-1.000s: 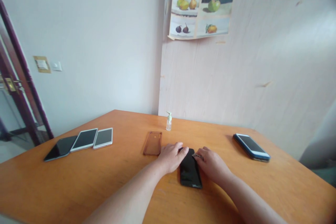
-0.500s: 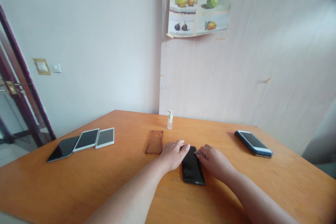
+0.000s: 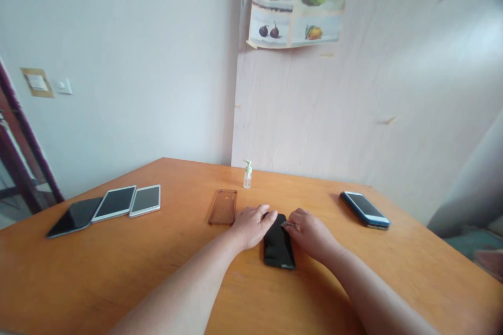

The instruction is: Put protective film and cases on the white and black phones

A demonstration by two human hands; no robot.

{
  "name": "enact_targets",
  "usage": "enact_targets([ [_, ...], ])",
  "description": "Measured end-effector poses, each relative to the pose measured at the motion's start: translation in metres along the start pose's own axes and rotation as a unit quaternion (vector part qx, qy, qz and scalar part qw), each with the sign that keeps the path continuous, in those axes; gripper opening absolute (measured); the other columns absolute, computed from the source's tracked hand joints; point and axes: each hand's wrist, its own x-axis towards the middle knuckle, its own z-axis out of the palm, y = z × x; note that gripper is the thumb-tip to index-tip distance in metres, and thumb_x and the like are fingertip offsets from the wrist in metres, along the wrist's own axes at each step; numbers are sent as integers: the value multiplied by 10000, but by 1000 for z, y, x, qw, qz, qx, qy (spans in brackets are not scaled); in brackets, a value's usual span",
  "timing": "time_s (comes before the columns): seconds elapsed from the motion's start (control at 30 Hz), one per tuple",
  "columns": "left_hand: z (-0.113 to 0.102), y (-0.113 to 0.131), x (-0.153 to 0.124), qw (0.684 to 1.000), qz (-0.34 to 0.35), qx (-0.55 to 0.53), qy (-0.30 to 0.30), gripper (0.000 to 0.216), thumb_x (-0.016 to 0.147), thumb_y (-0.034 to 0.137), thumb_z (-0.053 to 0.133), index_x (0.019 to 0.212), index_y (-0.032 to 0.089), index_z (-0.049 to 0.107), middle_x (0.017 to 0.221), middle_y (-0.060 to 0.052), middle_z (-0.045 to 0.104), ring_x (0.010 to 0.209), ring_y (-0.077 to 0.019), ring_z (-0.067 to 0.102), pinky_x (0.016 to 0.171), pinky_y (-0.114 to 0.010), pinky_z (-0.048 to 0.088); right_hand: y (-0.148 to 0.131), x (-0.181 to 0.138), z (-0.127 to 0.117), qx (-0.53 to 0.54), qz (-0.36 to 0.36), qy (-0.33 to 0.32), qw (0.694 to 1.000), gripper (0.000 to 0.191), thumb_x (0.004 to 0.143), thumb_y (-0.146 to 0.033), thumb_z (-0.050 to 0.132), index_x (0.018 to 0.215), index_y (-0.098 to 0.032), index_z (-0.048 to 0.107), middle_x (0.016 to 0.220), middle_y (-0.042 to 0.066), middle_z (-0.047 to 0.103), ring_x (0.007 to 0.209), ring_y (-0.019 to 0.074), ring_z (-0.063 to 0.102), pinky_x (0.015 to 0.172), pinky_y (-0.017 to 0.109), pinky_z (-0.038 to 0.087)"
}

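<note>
Two hands meet at the black phone (image 3: pixel 278 246) on the desk (image 3: pixel 118 272). The left hand (image 3: pixel 251 225) lays a loose, spread grip on the phone's top edge, while the right hand's (image 3: pixel 310 231) grip pinches a thin metal tool (image 3: pixel 288 225). A translucent brown case (image 3: pixel 222 207) lies off, just beside.

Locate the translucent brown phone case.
Head view: the case lies on the orange wooden table, just left of the left hand, near the clear pump bottle.

Five phones (image 3: pixel 279 243) (image 3: pixel 365 209) (image 3: pixel 145 200) (image 3: pixel 115 202) (image 3: pixel 74 216), one case (image 3: pixel 222 207), one bottle (image 3: pixel 247 175)

Case (image 3: pixel 222 207) left of phone (image 3: pixel 279 246); bottle (image 3: pixel 247 175) behind.
</note>
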Motion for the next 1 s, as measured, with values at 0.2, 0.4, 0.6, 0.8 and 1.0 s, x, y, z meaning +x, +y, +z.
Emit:
enact_targets([
  [0.2, 6, 12, -12, 998, 5, 61, 21, 923, 710, 843, 430, 1359, 187, 468, 1332, -172, 547, 1241, -377, 474, 1011, -478, 368, 8, 2, -3, 19, 36, 9, 999, 159, 864, -281, 533, 767, -183, 612, 845, 52, 656, 817, 159, 594, 714, 240, 385],
  [0.4, 7, 26, -20, 997, 43, 64, -15, 972, 561, 713, 684, 1375, 258, 411, 1332, -135, 556, 1218, -389, 486, 1010, -479, 359, 6, 5, -7, 116, 108, 67, 985, 117, 823, -237, 545, 900, -189, 619, 773, 16, 669, 722, 144, 593, 640, 231, 387],
  [0.6, 6, 28, -20, 995, 81, -9, -56, 863, 597, 389, 714, 1381, 255, 377, 1277, -98, 590, 1159, -319, 542, 975, -385, 430, -3, 5, -1, 140, 105, 61, 983, 170, 841, -231, 523, 974, -194, 623, 799, 11, 669, 743, 137, 600, 641, 221, 402],
  [0.8, 6, 30, -21, 990, 97, -83, -64, 775, 638, 234, 607, 1378, 213, 378, 1326, -107, 562, 1199, -276, 541, 1007, -348, 425, -9, 2, 2, -13, 89, 32, 995, 212, 883, -298, 498, 961, -224, 681, 1011, 62, 639, 950, 183, 593, 785, 263, 414],
  [1.0, 9, 22, -17, 996, 53, -54, -52, 893, 665, 449, 657, 1439, 145, 331, 1455, -164, 440, 1330, -323, 423, 1104, -416, 338, -6, 4, 5, -58, 125, 62, 989, 244, 890, -321, 481, 989, -241, 689, 1049, 83, 641, 1050, 232, 544, 868, 331, 415],
])
